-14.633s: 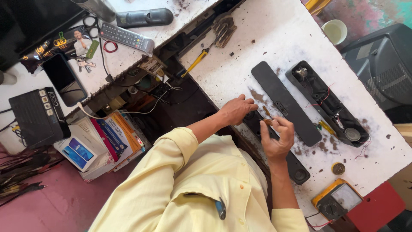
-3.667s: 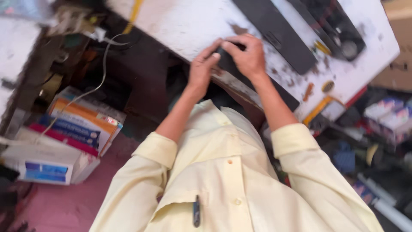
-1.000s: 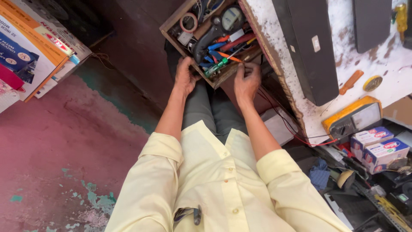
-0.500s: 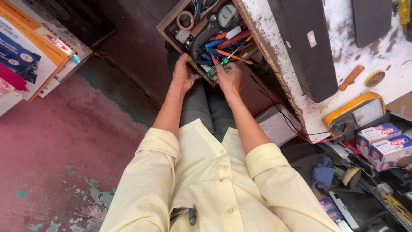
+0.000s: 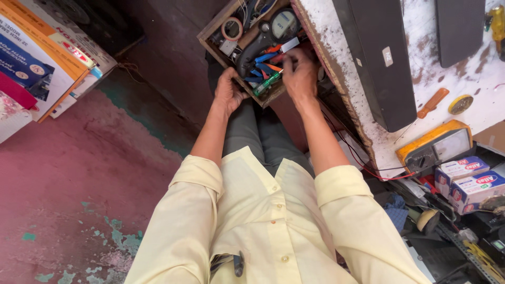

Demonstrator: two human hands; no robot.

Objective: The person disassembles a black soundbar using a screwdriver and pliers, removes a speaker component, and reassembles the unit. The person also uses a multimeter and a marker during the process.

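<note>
I looked down over my pale yellow shirt at an open wooden drawer [image 5: 223,27] pulled out from under the white, stained desk [image 5: 421,79]. My left hand [image 5: 229,92] sat at the near edge of the drawer, its grip closed around the wooden front rim, thumb side toward the tools. My right hand [image 5: 301,73] was inside the drawer at its right side, just beside the desk's crumbling edge, with the fingers bent down among the tools; I could not tell whether that grip had closed on anything, since the fingertips were hidden behind the knuckles.

The tools lay directly between my two hands and a little farther away. A green-handled screwdriver [image 5: 266,84] lay near the front rim, touching or nearly touching my right fingers. Just beyond it were blue-handled pliers [image 5: 261,58] and an orange-handled tool [image 5: 273,67], packed close together. Farther in lay a dark clamp meter with a round grey dial [image 5: 273,29], and to its left a roll of tan tape [image 5: 232,28].

On the desk to the right, a long black speaker bar [image 5: 376,58] lay along the edge, a second black panel [image 5: 458,29] farther right, then a small orange handle [image 5: 432,102] and a yellow-cased meter [image 5: 434,147] nearer me. Small white and red cardboard boxes [image 5: 465,181] sat below it. Printed cartons [image 5: 37,58] stood at far left on the pink floor [image 5: 68,184].
</note>
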